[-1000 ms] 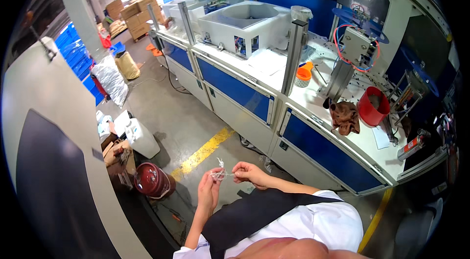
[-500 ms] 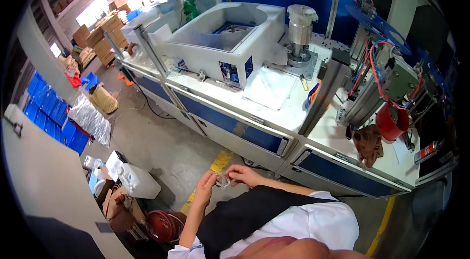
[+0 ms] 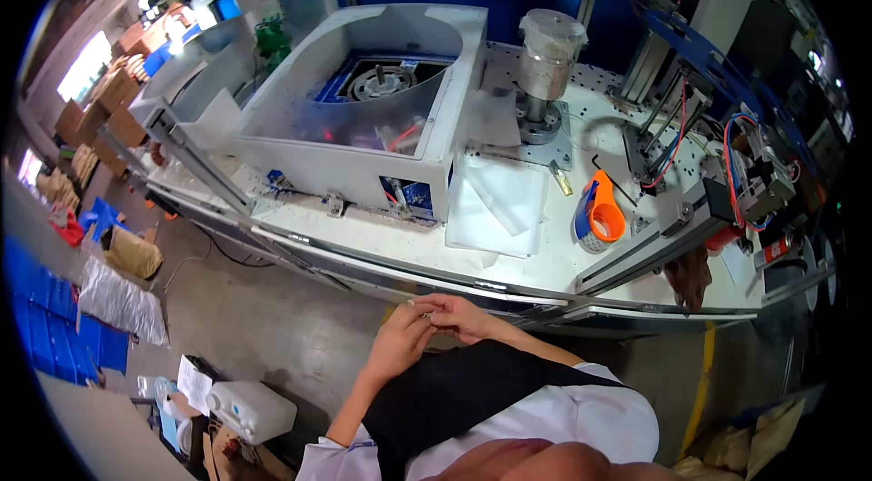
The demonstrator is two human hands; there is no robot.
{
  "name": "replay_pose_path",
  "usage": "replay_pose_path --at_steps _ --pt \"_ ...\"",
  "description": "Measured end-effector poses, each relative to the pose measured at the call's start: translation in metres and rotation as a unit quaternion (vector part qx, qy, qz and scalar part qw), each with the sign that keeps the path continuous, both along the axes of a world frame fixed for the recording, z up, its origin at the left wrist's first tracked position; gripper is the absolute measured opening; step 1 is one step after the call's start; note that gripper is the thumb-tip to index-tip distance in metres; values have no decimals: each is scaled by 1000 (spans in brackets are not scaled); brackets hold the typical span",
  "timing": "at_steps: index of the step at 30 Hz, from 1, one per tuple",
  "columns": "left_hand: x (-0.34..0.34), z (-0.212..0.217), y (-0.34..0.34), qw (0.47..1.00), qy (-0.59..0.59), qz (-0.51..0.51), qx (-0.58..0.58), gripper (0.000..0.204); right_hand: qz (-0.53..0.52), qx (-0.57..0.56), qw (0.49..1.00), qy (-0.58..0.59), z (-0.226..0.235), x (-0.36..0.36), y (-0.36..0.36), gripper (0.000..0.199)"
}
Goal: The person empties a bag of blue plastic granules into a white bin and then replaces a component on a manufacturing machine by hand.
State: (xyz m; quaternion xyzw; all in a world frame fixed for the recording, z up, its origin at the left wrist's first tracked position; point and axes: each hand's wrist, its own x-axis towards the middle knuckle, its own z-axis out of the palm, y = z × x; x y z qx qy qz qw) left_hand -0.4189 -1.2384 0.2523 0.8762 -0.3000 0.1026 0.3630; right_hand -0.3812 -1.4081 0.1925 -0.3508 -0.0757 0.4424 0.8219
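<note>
Two hands, left hand (image 3: 397,337) and right hand (image 3: 463,317), meet close in front, fingers (image 3: 418,325) seeming to pinch a pale scrap (image 3: 411,303) between them, mostly hidden, maybe so it won't drop. At one o'clock, white sheets (image 3: 489,213) lie flat on the surface (image 3: 542,270); at two, an orange tape holder (image 3: 600,208) sits near, perhaps for easy reach. Farther, at eleven, a white machine cover (image 3: 331,179) stands around a metal disc (image 3: 368,89), perhaps as a guard.

A small pale piece (image 3: 427,315) is pinched in the air where the fingertips of the left grip (image 3: 398,337) and the right grip (image 3: 460,316) meet. Only a whitish scrap of it shows, the fingers covering most of the rest. It looks thin and light, perhaps clear film, though its full shape and tilt are too hidden to tell.
</note>
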Motion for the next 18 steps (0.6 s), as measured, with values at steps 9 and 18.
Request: replay_pose_path --at_steps 9,18 --pt "105 18 40 970 -64 -232 -42 22 -206 -57 976 46 34 40 24 24" --pt "144 3 52 935 50 -316 -153 18 -260 -181 948 -42 32 25 22 16"
